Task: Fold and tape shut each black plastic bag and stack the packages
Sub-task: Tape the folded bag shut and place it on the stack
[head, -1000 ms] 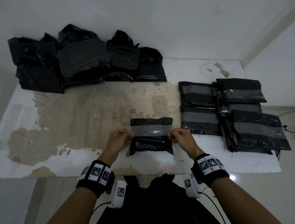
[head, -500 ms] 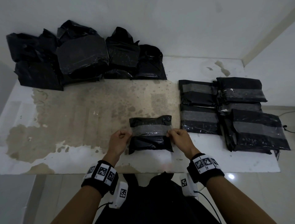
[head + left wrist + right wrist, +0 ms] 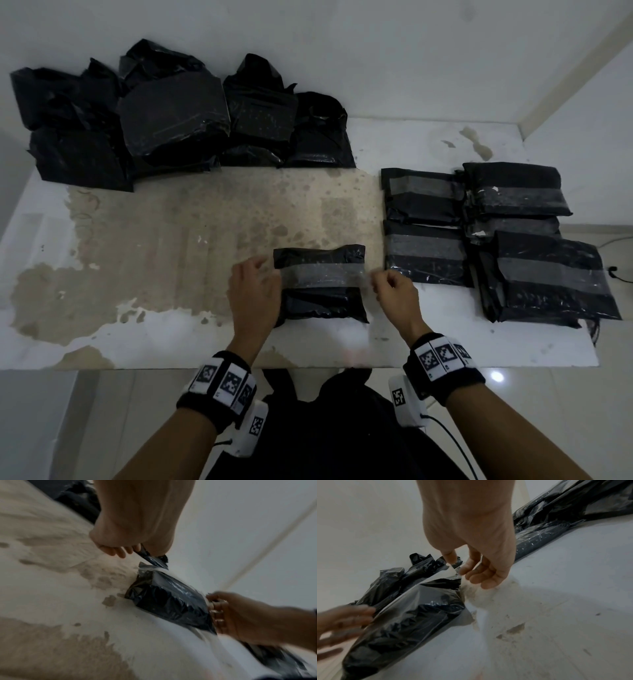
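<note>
Hidden: my left hand [image 3: 254, 297] covers the package's left end, so I can't see where the tape finishes there; in the right wrist view that hand is a blur, fingers spread loose at the tape's end.
Hard to make out: the clear tape's right end [image 3: 452, 570] past the bag's edge, only a pale flap between my thumb and forefinger.
Right hand: my right hand [image 3: 394, 291] pinches that tape end, the other fingers curled under, just off the package's right side.
Left hand: fingers straight and apart, lying against the package's left end, clamped on nothing that I can see.
Package: the black plastic bag [image 3: 320, 284] lies folded flat near the table's front edge, about the middle, a pillow shape, crinkled and glossy.
Tape: a wide band [image 3: 322, 274] runs across the top, greyish and see-through.
Taped packages: a stack [image 3: 507, 236] sits at the table's right end, flat rectangles each with a grey band, overlapping.
Untaped bags: a loose heap [image 3: 171, 113] fills the back left corner, puffy, wrinkled, leaning on the wall.
Table: the table [image 3: 154, 246] has white paint worn away to a rough tan patch over the middle.
Room: plain white walls, glossy pale floor tiles below the front edge.
</note>
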{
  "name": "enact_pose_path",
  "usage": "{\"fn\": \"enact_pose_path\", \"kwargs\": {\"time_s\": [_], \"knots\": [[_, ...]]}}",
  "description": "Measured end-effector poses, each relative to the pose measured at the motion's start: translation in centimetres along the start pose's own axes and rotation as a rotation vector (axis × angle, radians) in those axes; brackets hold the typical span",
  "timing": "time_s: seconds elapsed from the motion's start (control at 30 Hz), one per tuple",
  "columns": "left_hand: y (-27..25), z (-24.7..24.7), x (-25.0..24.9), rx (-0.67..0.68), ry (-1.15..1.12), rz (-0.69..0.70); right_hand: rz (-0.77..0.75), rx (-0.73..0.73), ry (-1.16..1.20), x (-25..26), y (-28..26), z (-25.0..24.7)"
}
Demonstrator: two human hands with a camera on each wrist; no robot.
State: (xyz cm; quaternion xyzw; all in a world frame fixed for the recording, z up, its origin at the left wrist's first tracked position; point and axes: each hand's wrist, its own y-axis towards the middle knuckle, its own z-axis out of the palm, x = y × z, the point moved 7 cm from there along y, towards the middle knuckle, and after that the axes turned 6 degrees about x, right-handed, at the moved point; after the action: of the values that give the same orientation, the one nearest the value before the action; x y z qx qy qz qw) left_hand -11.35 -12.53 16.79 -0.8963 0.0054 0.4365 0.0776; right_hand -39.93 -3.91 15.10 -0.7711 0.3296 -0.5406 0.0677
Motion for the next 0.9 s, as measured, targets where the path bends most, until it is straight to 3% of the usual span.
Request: {"fn": "enact_pose_path", "kwargs": {"time_s": [0.1,0.2,0.27,0.33,0.43,0.53,0.73,0.83,0.9], "knots": [[-1.1,1.9,-3.3,0.123,0.165,0.359,-0.157,-0.125,-0.088,2.1,-0.9,-0.7],[-2.3,4.5,-3.7,0.269,0.342,0.545,-0.501,-0.206,-0.373,5.5,-2.4,0.4],[-3.0,6.0,-3.3,0.321,0.475,0.633,-0.755,-0.126,-0.552,6.9,-3.9,2.9],[-3.5,7.0,-2.8,0.343,0.570,0.673,-0.874,0.052,-0.686,6.3,-4.8,6.2],[-4.0,7.6,-2.1,0.352,0.669,0.661,-0.845,0.196,-0.850,3.7,-5.2,9.3],[-4.1,7.8,-1.9,0.350,0.720,0.659,-0.771,0.202,-0.880,2.3,-4.9,9.5],[-4.2,7.9,-1.9,0.345,0.748,0.663,-0.678,0.139,-0.749,1.6,-4.8,9.0],[-4.1,7.8,-1.7,0.358,0.773,0.643,-0.466,0.122,-0.561,-0.1,-3.7,7.8],[-4.1,7.8,-1.6,0.361,0.785,0.633,-0.417,0.160,-0.585,-1.5,-3.2,7.4]]}}
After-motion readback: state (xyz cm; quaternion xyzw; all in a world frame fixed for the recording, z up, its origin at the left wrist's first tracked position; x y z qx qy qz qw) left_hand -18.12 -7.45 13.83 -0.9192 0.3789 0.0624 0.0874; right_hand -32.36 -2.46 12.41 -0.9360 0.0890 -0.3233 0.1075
